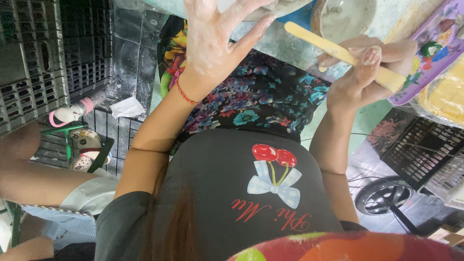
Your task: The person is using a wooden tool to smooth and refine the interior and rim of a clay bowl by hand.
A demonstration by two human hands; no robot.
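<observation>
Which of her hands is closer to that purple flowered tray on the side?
The right hand. It grips a flat wooden stick whose end reaches the purple tray's rim. The left hand, open and dusted white, is spread well across the picture from the tray.

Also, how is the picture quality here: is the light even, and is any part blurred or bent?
Head view: the light is soft and even, with no hard shadows or glare. The left hand, dusted white, and the right hand holding the wooden stick are fairly sharp. The grey crate at the left edge leans and looks stretched, which suggests wide-lens distortion. The coloured shape at the bottom is blurred.
</observation>
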